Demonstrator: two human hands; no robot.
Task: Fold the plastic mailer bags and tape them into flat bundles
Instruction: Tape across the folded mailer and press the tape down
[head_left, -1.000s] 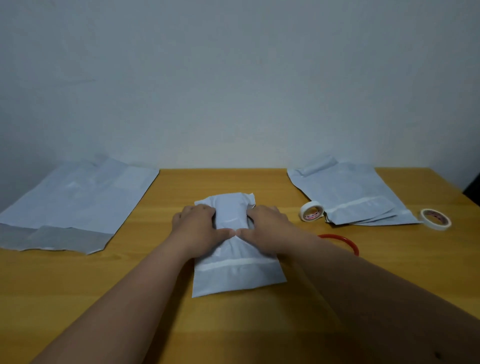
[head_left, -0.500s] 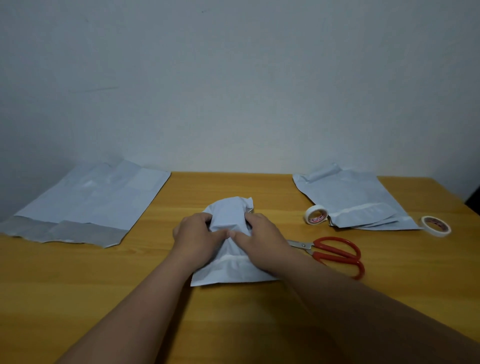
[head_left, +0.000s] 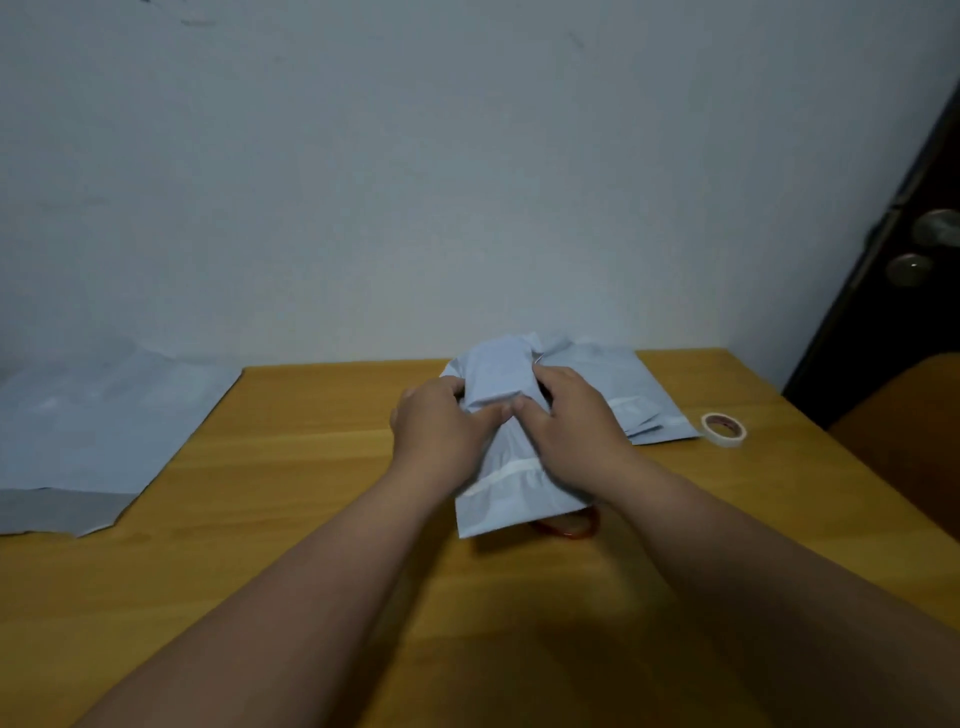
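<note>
A folded pale grey mailer bag (head_left: 501, 374) is lifted off the wooden table (head_left: 291, 467), its lower end with a white strip hanging down. My left hand (head_left: 441, 426) grips its left side and my right hand (head_left: 571, 426) grips its right side, thumbs meeting at the front. Behind it, a stack of folded mailers (head_left: 644, 395) lies at the back right. A roll of white tape (head_left: 723, 429) lies to the right of that stack. Unfolded mailers (head_left: 98, 415) lie spread at the far left.
Red scissor handles (head_left: 569, 526) peek out under the held bag. A dark door (head_left: 893, 291) with a metal knob stands at the right, beside the table's right edge. A pale wall runs behind the table.
Both hands have lifted the folded bag off the table and carried it to the right, over the scissors. The view has swung right, and the second tape roll is now hidden.
</note>
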